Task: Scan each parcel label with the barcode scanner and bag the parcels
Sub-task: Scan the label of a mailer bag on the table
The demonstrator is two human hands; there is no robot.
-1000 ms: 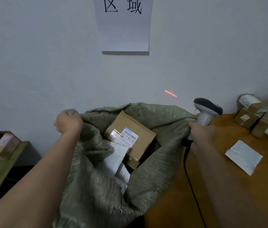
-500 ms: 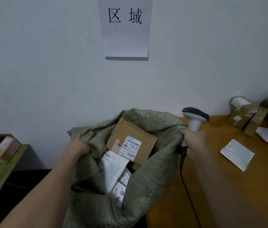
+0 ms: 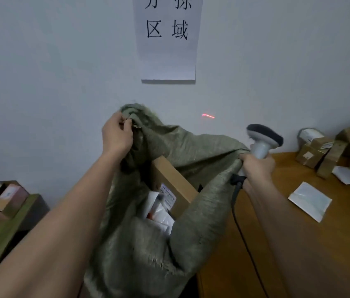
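We grip the green woven sack [image 3: 191, 160] with both hands. Our left hand [image 3: 117, 136] pinches a bunched corner of its rim between curled fingers and thumb and lifts it high against the wall. Our right hand [image 3: 257, 166] is clenched round the handle of the barcode scanner [image 3: 263, 140] and, as far as we can tell, catches the sack's other rim edge in the same fist; the scanner's dark head points at the wall, where a short red line [image 3: 208, 115] glows. Its black cable [image 3: 237, 211] hangs from the handle down along the sack.

Inside the open mouth we see a brown cardboard box [image 3: 170, 177] standing tilted, with a white label [image 3: 168, 195] on its side, and white soft parcels [image 3: 159, 214] beneath it.

The sack hangs beside a wooden table [image 3: 298, 244], which carries a flat white parcel [image 3: 310, 201] and a heap of small boxes [image 3: 328, 151] at the far right. On the left, a green shelf [image 3: 8, 222] holds more boxes. A paper sign [image 3: 167, 37] hangs on the pale wall above.
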